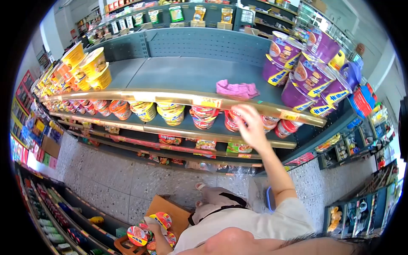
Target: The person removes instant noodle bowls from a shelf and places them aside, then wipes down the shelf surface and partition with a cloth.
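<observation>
My right hand (247, 126) is raised at the front of the shelf, over the row of cup noodles below the gold-edged top shelf (170, 98). Its fingers are bent near a red cup (231, 121); whether they grip it I cannot make out. Down at the lower left, my left hand (154, 225) is among several round noodle cups with red and yellow lids (137, 236), by a brown stool or box (170, 209). Its fingers are mostly hidden. A pink cloth (237, 89) lies crumpled on the top shelf.
Yellow tubs (94, 67) are stacked at the shelf's left end, purple tubs (312, 74) at its right. Packets (205, 145) sit on lower shelves. A bottle shelf (46, 221) stands at the lower left. A blue-rimmed object (270, 199) is on the floor beside me.
</observation>
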